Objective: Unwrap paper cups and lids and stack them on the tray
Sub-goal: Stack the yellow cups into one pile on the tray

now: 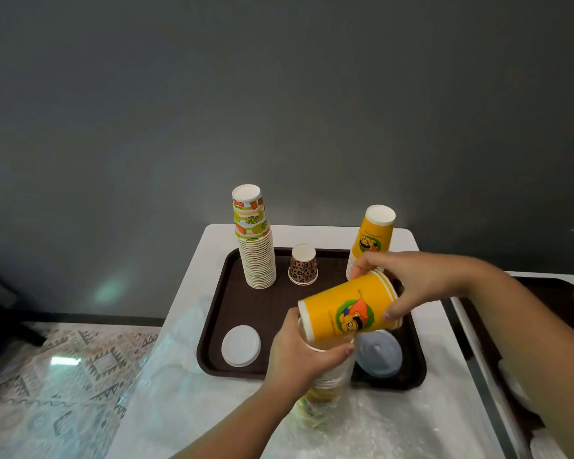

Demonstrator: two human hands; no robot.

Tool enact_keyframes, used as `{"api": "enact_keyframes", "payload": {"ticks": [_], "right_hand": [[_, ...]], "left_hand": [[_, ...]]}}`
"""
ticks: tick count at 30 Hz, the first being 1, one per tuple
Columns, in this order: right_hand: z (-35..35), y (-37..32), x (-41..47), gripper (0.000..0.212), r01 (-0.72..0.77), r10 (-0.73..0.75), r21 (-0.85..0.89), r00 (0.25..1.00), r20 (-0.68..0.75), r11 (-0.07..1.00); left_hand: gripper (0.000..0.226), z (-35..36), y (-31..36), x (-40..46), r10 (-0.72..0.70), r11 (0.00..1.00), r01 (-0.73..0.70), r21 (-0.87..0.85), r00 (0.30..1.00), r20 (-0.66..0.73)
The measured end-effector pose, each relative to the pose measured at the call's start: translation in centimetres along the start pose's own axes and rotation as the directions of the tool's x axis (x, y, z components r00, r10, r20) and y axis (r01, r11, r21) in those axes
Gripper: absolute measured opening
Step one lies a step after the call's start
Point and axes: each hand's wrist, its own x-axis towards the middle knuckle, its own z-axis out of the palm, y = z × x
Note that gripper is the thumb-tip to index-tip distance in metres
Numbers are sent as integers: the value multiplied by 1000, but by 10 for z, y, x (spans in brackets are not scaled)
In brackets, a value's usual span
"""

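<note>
Two hands: left (307,354), right (421,279). Four cup stacks: fruit stack (256,246), yellow stack (373,238), held yellow cups (347,306), wrapped stack (325,389) (cups per stack uncountable). One leopard cup (303,265). Two lids: white lid (241,346), clear lid (378,357). One tray (262,313).

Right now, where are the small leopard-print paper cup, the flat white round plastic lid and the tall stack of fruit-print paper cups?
small leopard-print paper cup (303,267): head view, patterned side.
flat white round plastic lid (241,345): head view, top centre.
tall stack of fruit-print paper cups (258,260): head view, stacked rims.
</note>
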Motion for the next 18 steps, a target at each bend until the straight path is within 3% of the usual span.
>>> {"api": "enact_keyframes", "payload": {"ticks": [5,9,13,18], "right_hand": [[28,12,19,73,-15,15,-45,1000,0,999],[29,17,25,73,89,-18,306,974,-228,948],[0,26,40,73,215,159,511,791,-591,832],[-28,57,69,80,271,355,580,574,-738,768]], "left_hand": [[90,2,2,1,-17,999,16,45,1000,17],[76,1,-1,4,-16,998,16,65,1000,-4],[72,1,-3,6,-13,997,13,80,1000,3],[71,2,-5,12,-21,995,20,97,1000,5]]}}
